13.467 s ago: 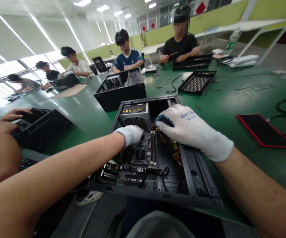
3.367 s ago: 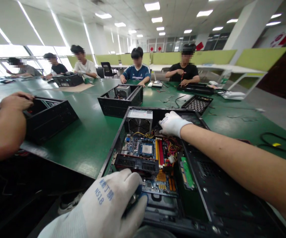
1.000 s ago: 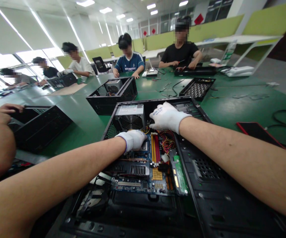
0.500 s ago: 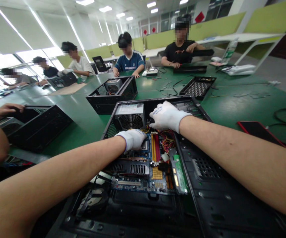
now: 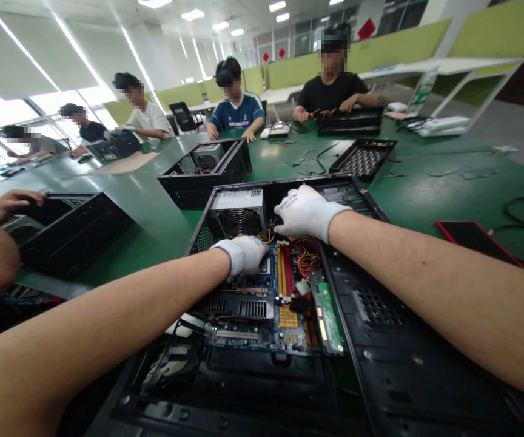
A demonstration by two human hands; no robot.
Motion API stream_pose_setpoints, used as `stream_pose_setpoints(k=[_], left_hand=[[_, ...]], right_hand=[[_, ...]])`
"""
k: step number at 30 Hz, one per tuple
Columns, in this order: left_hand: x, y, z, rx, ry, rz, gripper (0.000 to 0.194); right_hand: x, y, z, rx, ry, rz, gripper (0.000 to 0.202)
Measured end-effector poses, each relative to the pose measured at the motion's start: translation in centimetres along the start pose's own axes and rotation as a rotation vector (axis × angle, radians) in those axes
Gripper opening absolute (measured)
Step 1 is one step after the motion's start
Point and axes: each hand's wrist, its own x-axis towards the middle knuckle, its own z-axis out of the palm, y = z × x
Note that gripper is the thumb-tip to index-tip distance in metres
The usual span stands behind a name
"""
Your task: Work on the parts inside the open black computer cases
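An opened black computer case (image 5: pixel 284 379) lies before me, with a blue motherboard (image 5: pixel 264 340) inside. My left hand (image 5: pixel 246 255), in a white glove, is over the board's upper part with its fingers curled down below the power supply (image 5: pixel 240 212). My right hand (image 5: pixel 305 212), also gloved, is just right of the power supply, fingers bent and closed. Thin yellow wires (image 5: pixel 271 235) show between both hands. Whatever the fingertips grip is hidden. Yellow and red memory slots (image 5: pixel 284 270) stand close by, beside a bundle of coloured cables (image 5: pixel 307 255).
More open cases stand on the green table (image 5: pixel 153 233), one ahead (image 5: pixel 205 173) and one at left (image 5: pixel 75 233) with another person's hand on it. A perforated black tray (image 5: pixel 362 159) lies beyond. A red-edged black object (image 5: pixel 475 243) is at right. Several people sit across.
My hands hold almost the same place. Across the table, the person in black has lowered a long dark part and now has a red-handled tool in one hand.
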Motion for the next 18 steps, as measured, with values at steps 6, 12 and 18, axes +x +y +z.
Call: stream_pose_setpoints(k=[6, 12, 18], left_hand=[[-0.21, 0.17, -0.23, 0.001, 0.004, -0.008, 0.048], [-0.09, 0.41, -0.23, 0.011, -0.013, -0.015, 0.052], [0.36, 0.4, -0.08, 0.018, -0.023, -0.01, 0.053]], right_hand=[[0.0, 0.01, 0.01, 0.019, -0.001, 0.001, 0.049], [-0.16, -0.02, -0.11, -0.004, -0.005, -0.009, 0.05], [0.18, 0.12, 0.15, -0.031, -0.007, -0.02, 0.052]])
